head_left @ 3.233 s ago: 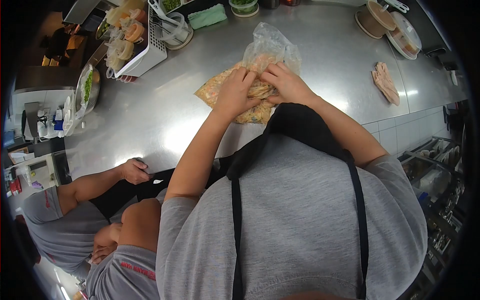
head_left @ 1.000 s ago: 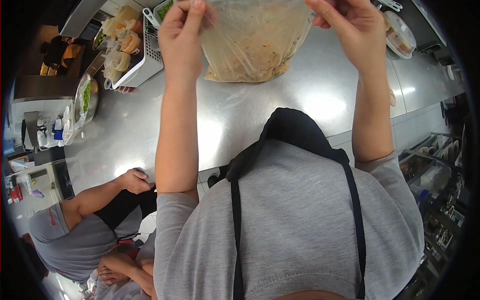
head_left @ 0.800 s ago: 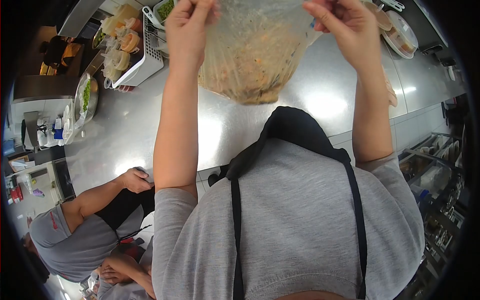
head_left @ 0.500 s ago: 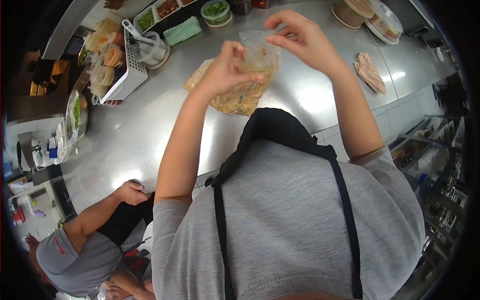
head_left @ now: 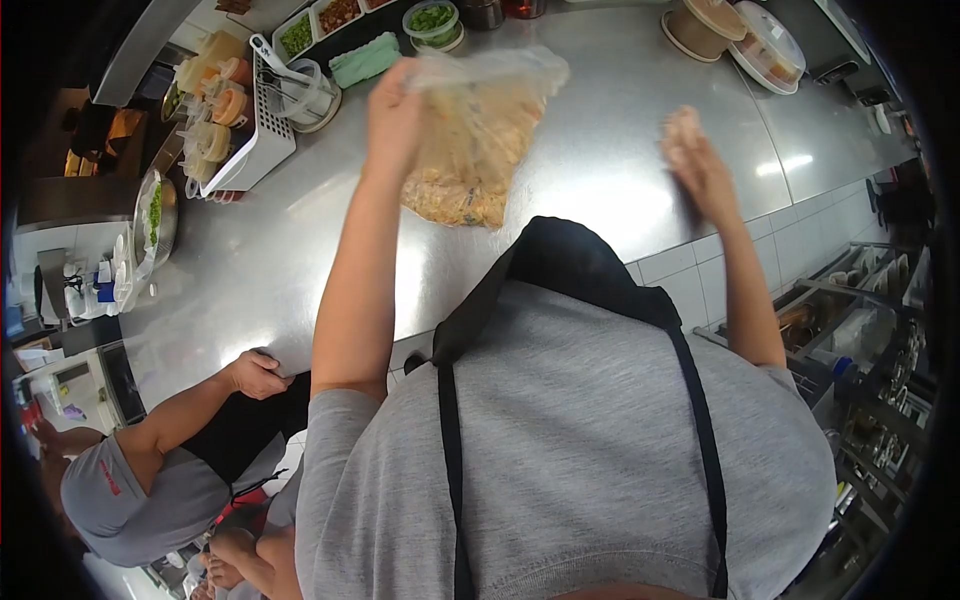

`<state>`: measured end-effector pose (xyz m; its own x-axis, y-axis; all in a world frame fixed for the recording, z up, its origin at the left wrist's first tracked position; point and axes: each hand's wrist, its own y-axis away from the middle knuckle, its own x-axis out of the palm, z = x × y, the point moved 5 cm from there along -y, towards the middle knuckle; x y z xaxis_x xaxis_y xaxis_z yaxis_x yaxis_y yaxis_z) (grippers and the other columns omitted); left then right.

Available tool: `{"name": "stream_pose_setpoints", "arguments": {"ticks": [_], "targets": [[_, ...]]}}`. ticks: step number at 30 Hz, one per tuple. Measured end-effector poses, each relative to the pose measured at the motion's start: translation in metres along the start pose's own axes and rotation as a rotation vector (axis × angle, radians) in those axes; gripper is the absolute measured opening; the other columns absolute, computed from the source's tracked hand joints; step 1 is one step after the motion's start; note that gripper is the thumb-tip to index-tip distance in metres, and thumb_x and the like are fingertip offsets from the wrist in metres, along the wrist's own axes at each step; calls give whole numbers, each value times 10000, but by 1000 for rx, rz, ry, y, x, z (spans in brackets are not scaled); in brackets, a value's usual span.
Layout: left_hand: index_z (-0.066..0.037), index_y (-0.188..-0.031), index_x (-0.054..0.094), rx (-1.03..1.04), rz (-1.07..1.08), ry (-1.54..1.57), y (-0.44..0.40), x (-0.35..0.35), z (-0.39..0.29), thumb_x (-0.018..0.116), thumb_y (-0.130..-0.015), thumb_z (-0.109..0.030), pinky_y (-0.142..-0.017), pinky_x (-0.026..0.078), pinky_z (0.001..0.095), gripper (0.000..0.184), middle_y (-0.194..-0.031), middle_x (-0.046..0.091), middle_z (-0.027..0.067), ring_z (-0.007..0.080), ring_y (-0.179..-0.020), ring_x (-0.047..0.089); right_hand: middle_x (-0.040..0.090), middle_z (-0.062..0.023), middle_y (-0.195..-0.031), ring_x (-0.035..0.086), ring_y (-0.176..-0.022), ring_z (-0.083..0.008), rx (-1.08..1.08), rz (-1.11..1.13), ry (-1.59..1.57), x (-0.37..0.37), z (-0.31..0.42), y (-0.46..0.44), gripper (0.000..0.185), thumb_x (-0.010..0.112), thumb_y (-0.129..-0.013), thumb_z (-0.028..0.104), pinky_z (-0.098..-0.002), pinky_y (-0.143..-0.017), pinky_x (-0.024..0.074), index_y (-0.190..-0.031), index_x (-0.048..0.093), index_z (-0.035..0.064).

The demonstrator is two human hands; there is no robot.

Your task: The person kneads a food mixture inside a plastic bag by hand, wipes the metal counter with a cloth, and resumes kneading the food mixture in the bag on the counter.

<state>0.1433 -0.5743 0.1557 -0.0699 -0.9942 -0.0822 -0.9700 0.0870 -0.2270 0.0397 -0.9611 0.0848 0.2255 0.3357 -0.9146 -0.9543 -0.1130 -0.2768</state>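
Observation:
A clear plastic bag (head_left: 470, 130) of yellowish, mixed food leans up from the steel counter. My left hand (head_left: 395, 120) is closed on its upper left edge and holds that side raised. To the right of the bag, my right hand (head_left: 705, 175) is over the counter near the front edge, smeared by motion. A pale crumpled cloth (head_left: 684, 128) seems to be bunched at its fingers, though blur hides the exact grip.
On the steel counter (head_left: 600, 130), a white basket (head_left: 250, 155) of squeeze bottles and a tub of utensils (head_left: 305, 95) stand left. A green cloth (head_left: 365, 62) and a tub of greens (head_left: 432, 22) sit behind. Lidded containers (head_left: 705, 28) stand back right. A co-worker's hand (head_left: 258, 375) rests at the front left edge.
My right hand has left the bag's top and moved right and toward me. The cloth is gone from its former spot. My left hand has moved up and left, lifting the bag's side.

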Motion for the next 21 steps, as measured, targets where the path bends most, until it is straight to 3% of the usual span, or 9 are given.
{"name": "stream_pose_setpoints", "arguments": {"ticks": [2,7,9,12,13,15,17,19,21], "targets": [[-56,-1152,533,-143,-197,224,8,-23,-15,530,-842,-31,-764,474,267,311,-1071,610,69,157,-915,594,306,-87,-1444,413,-1248,-284,-139,165,3,38,49,8,457,450,-914,326,-431,-1005,359,-1354,390,217],[-70,-1200,496,102,-258,339,12,-85,-67,590,-868,-96,-795,486,310,347,-1140,584,79,178,-1003,579,354,-74,-1414,295,-1326,-259,-480,395,-54,81,135,-12,410,365,-939,377,-470,-1081,209,-1320,439,243],[-61,-1204,490,162,-303,307,13,-104,-93,590,-870,-101,-805,484,331,351,-1151,577,83,192,-1008,575,352,-57,-1419,270,-1337,-261,-162,241,-103,95,113,-60,383,362,-943,349,-457,-1079,215,-1304,454,260],[-33,-1195,493,232,-433,196,23,-115,-144,583,-874,-94,-836,467,391,339,-1156,567,96,230,-1017,561,461,-123,-1297,399,-1234,-281,-62,-78,-14,121,114,-115,363,385,-926,273,-494,-1004,296,-1255,485,157],[-49,-1094,543,276,-410,237,23,-123,-153,585,-853,-60,-751,463,304,245,-1068,611,58,166,-953,586,496,-148,-1242,434,-1195,-288,-70,-82,-27,130,134,-126,361,392,-918,251,-507,-975,318,-1240,486,116],[-46,-1096,541,294,-440,200,27,-139,-163,586,-854,-62,-760,458,312,247,-1069,608,61,166,-953,585,502,-163,-1201,459,-1151,-285,-214,364,-5,144,210,-117,392,433,-895,253,-514,-942,334,-1239,474,70],[-26,-1157,526,305,-551,89,34,-150,-170,581,-868,-85,-824,460,376,300,-1099,587,98,226,-992,564,462,-144,-1280,414,-1212,-276,-449,537,-305,134,282,-68,418,474,-878,296,-482,-1007,301,-1256,473,117],[-28,-1150,530,286,-584,56,44,-169,-166,577,-868,-75,-816,464,362,289,-1088,592,95,217,-985,570,485,-49,-1311,415,-1235,-235,-860,250,-453,131,304,-10,345,494,-863,318,-489,-1007,301,-1194,560,249],[-29,-1142,534,269,-622,20,59,-186,-162,574,-868,-66,-807,469,348,279,-1076,596,91,208,-977,577,432,-33,-1357,385,-1262,-218,-873,438,-349,107,291,-25,385,456,-881,366,-489,-1051,234,-1238,512,233]]}}
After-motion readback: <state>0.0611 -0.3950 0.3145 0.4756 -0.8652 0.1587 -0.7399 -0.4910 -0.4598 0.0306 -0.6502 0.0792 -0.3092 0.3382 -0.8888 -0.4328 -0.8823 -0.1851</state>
